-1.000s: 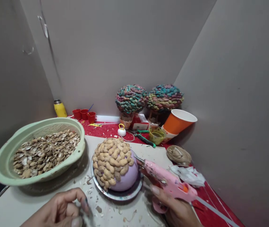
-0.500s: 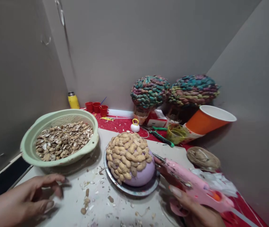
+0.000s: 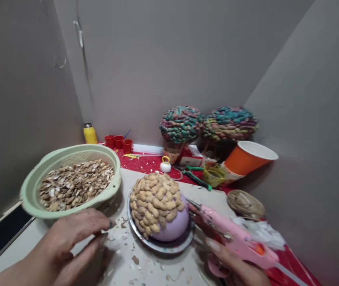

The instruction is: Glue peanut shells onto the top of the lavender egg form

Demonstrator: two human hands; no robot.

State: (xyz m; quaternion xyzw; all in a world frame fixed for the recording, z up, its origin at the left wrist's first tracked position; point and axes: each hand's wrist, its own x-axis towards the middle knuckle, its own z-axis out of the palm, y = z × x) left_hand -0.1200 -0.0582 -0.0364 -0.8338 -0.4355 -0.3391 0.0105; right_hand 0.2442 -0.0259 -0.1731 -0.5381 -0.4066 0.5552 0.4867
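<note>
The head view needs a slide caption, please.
Right hand holding pink glue gun beside purple ball partly covered in peanuts.

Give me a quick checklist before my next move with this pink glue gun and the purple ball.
1. Pink glue gun in right hand: ok, held.
2. Glue stick in its rear: ok, sticking out.
3. Nozzle apart from purple ball: cannot tell from this angle.
4. Metal dish under the ball: ok, ball partly covered with peanuts.
5. Left hand holding a peanut: not ok, none visible there.
</note>
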